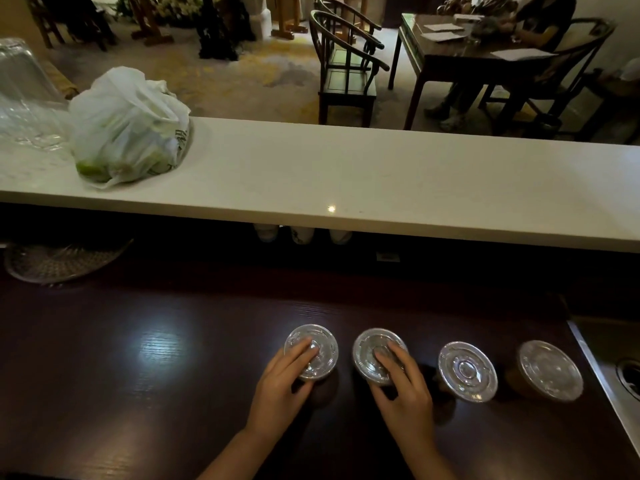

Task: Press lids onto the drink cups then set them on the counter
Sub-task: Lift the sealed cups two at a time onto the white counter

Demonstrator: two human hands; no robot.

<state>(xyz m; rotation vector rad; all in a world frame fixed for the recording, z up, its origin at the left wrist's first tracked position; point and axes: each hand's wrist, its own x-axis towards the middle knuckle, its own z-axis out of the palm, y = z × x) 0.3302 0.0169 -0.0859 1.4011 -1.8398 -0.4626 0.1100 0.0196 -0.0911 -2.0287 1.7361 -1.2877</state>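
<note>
Desk space comes in two levels: a pale upper desk (381,174) running across the view, and a dark wooden lower desk (138,375) close to the person. On the pale one, at the left, sits a white plastic bag (128,129); most of its surface is bare. A metal sink (616,362) edges the dark desk at the right.

Four lidded cups stand in a row on the dark desk. The left hand (280,393) lies flat on the lid of the first cup (311,351), fingers spread over the top, pressing and not grasping. The right hand (405,393) rests the same way on the second cup (377,355). Neither grip closes around anything. The third cup (467,371) and fourth cup (550,370) stand untouched, lids in place, though whether those are snapped on I cannot tell.

Risks, as I judge them: pressing off-centre could tip a cup or buckle its thin wall, pushing drink out under the rim. A lid seated on one side only could pop off when the cup is lifted to the pale desk.
</note>
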